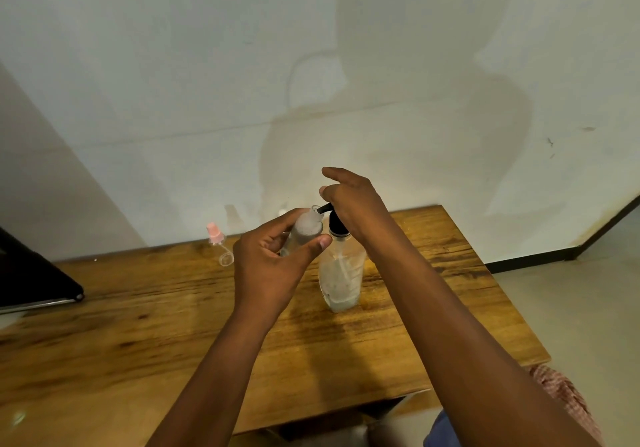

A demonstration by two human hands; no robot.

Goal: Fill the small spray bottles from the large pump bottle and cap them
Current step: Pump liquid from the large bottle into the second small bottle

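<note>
A large clear pump bottle [341,278] with a black pump head stands on the wooden table [138,335]. My right hand [349,200] rests on top of the pump head, palm down. My left hand [273,259] holds a small clear spray bottle [304,230], uncapped, tilted with its open mouth right under the black pump nozzle [323,208]. The small bottle looks mostly full of frothy liquid. A pink spray cap [215,235] with its curled dip tube lies on the table at the back left.
A dark flat object [34,273] lies at the table's left edge. The table backs onto a white wall [242,65]. The table's right edge drops to a light floor [588,290]. Another small pale item [282,211] by the wall is too blurred to identify.
</note>
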